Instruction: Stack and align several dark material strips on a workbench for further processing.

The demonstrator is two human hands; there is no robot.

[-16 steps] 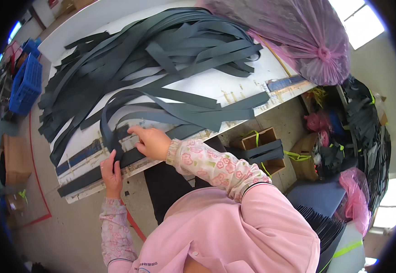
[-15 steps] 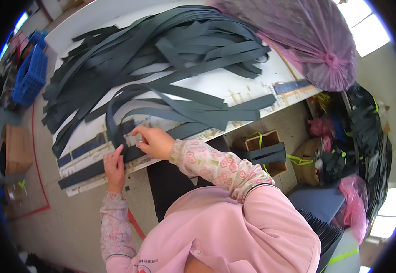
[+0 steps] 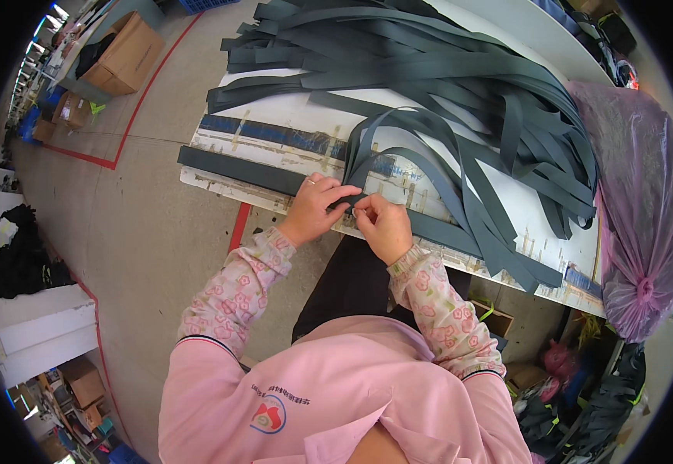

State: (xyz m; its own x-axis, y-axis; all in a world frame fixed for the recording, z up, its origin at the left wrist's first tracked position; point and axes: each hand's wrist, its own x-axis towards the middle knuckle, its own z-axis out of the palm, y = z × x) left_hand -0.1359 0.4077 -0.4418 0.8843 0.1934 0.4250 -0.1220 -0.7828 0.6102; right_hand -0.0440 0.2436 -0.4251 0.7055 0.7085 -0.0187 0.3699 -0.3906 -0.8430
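Observation:
Both my hands meet at the near edge of a white worktable (image 3: 298,108). My left hand (image 3: 315,207) is closed on a dark grey flat strap (image 3: 240,165) that lies along this edge. Its fingertips press the strap from the left. Close beside it, my right hand (image 3: 385,228) pinches the same spot; the small part between its fingertips is hidden. Several loose straps (image 3: 437,147) arch up from the hands and curve off to the right. Behind them lies a big heap of similar dark grey straps (image 3: 429,66).
A tied pink translucent plastic bag (image 3: 634,193) rests at the table's right end. Cardboard boxes (image 3: 125,54) stand at the far left beyond a red floor line (image 3: 139,108). Dark bundles (image 3: 607,410) sit at the lower right, below table height.
My view has turned, so the table sits further right. My right hand, raised apart from the left before, has come down beside it to pinch the strap. The left hand still holds on.

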